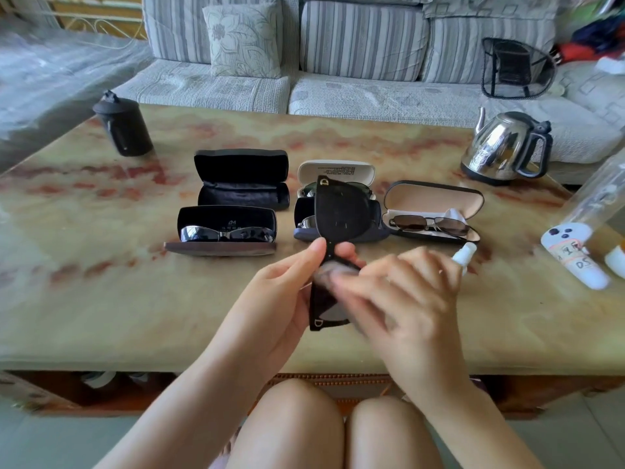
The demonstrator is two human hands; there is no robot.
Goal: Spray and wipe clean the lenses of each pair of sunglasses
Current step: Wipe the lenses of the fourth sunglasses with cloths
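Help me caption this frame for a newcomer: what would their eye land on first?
The big black sunglasses at centre, held on end: the left hand pinches them at the bridge while the blurred right hand covers the lower lens. Behind them, a cluster of open cases lies on the marbled table, several with sunglasses inside, and a shiny steel kettle stands at the far right.
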